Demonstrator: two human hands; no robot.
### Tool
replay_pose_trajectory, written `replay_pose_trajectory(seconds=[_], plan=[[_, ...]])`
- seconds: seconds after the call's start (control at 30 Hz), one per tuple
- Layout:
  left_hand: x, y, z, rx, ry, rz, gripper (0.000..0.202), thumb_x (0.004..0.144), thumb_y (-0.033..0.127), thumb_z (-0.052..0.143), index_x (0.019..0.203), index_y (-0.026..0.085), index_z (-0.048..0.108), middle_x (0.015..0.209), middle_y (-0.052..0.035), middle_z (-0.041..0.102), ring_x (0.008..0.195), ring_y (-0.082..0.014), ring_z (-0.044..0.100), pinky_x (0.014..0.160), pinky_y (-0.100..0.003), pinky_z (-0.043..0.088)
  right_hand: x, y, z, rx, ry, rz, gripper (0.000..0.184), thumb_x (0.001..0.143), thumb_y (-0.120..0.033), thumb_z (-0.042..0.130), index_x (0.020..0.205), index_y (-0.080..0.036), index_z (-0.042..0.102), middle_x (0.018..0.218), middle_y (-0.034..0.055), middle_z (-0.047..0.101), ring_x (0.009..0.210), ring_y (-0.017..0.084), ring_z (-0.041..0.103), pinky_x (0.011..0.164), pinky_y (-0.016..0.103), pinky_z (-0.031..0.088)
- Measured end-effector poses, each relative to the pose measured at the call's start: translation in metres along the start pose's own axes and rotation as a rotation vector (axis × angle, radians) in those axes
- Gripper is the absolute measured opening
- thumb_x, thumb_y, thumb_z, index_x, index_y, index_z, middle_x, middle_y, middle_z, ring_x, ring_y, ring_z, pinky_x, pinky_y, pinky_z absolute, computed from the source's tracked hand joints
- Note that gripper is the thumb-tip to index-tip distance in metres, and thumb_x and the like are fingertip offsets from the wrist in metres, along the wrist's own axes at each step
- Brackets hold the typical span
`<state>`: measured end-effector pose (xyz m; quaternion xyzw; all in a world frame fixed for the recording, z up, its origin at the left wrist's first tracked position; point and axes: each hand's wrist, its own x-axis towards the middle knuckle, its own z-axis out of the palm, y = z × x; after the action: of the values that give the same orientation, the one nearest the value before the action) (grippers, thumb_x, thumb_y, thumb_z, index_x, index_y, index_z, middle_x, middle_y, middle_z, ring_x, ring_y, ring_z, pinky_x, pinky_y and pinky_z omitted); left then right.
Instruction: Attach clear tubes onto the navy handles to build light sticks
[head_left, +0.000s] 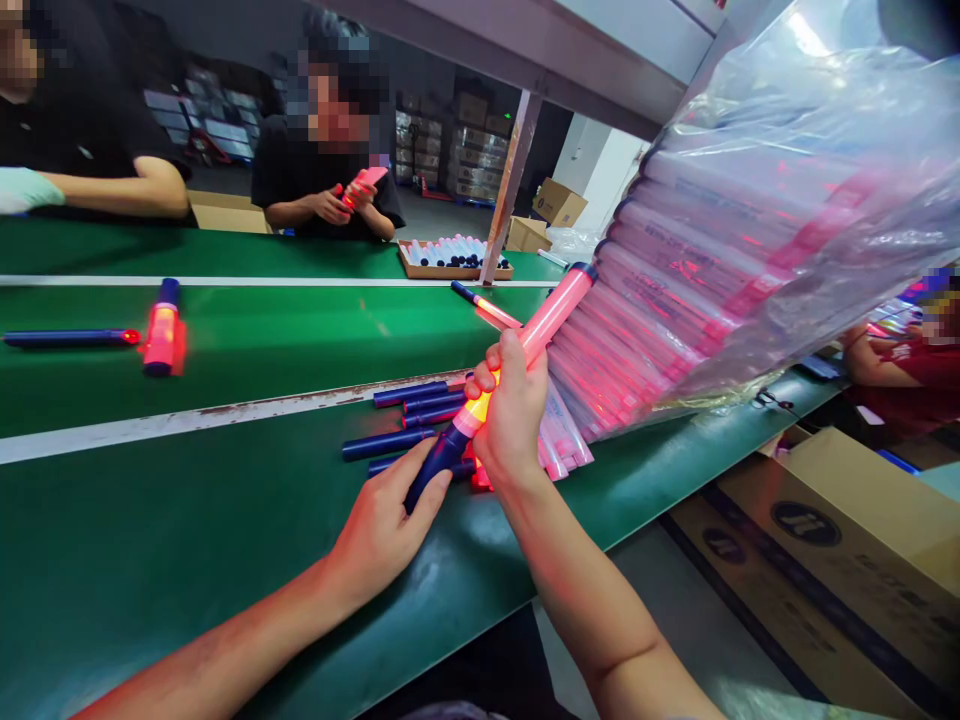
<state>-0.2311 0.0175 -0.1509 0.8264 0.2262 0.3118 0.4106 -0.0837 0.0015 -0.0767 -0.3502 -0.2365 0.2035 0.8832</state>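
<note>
A lit baton (555, 310) with a pink glowing tube and a dark blue handle is held tilted over the green table (187, 540). My right hand (514, 410) is wrapped round its middle, where it glows orange-red. My left hand (382, 525) grips the blue handle end. Several loose blue handles (412, 400) lie on the table just behind my hands. A clear plastic bag (787, 220) full of white tubes slopes down at the right, its open end beside my right hand.
A lit baton (161, 335) and a blue handle (67, 338) lie on the green conveyor at the left. Two people sit across the belt; one holds a pink tube. A tray of tubes (450, 257) stands at the back. Cardboard boxes (847, 540) sit below right.
</note>
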Motion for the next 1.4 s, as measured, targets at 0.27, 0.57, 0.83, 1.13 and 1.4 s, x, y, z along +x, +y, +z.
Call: replay_pose_trajectory(seconds=[0.27, 0.57, 0.83, 1.13, 1.4], plan=[[-0.012, -0.034, 0.008, -0.432, -0.308, -0.103, 0.043, 0.104, 0.045, 0.049, 0.14, 0.022, 0.049, 0.097, -0.0046, 0.067, 0.076, -0.0176, 0.063, 0.076, -0.031, 0.051, 0.011, -0.052, 0.009, -0.038, -0.309, 0.005, 0.023, 0.091, -0.043, 0.067, 0.102, -0.027, 0.056, 0.07, -0.0087, 0.053, 0.05, 0.006, 0.051, 0.052, 0.021, 0.05], [0.021, 0.016, -0.005, -0.415, -0.255, 0.134, 0.031, 0.102, 0.047, 0.05, 0.117, 0.022, 0.063, 0.09, -0.0061, 0.067, 0.079, -0.0209, 0.058, 0.074, -0.032, 0.048, -0.021, -0.048, 0.02, -0.053, -0.551, 0.089, 0.025, 0.089, -0.045, 0.07, 0.097, -0.028, 0.054, 0.061, -0.0107, 0.049, 0.042, 0.005, 0.042, 0.04, 0.019, 0.038], [0.009, 0.002, 0.015, -0.335, -0.029, 0.171, 0.043, 0.097, 0.06, 0.05, 0.082, 0.022, 0.061, 0.085, -0.0087, 0.063, 0.08, -0.0245, 0.054, 0.077, -0.038, 0.046, -0.035, -0.042, 0.015, -0.081, -0.525, 0.089, 0.025, 0.09, -0.045, 0.071, 0.098, -0.028, 0.055, 0.065, -0.0093, 0.048, 0.046, 0.006, 0.041, 0.043, 0.018, 0.039], [-0.002, -0.001, 0.017, -0.386, -0.154, 0.255, 0.039, 0.105, 0.053, 0.04, 0.102, 0.019, 0.058, 0.082, -0.0036, 0.061, 0.069, -0.0169, 0.052, 0.068, -0.031, 0.043, -0.048, -0.043, 0.011, -0.029, -0.602, 0.02, 0.024, 0.092, -0.042, 0.07, 0.093, -0.025, 0.053, 0.062, -0.0102, 0.047, 0.043, 0.005, 0.04, 0.041, 0.018, 0.034], [0.006, 0.015, 0.015, -0.475, -0.226, 0.179, 0.046, 0.101, 0.062, 0.044, 0.106, 0.018, 0.055, 0.079, -0.0021, 0.061, 0.07, -0.0163, 0.053, 0.071, -0.031, 0.044, -0.044, -0.051, 0.01, -0.063, -0.515, -0.054, 0.027, 0.089, -0.045, 0.069, 0.09, -0.026, 0.05, 0.059, -0.0121, 0.048, 0.041, 0.005, 0.039, 0.04, 0.018, 0.035]])
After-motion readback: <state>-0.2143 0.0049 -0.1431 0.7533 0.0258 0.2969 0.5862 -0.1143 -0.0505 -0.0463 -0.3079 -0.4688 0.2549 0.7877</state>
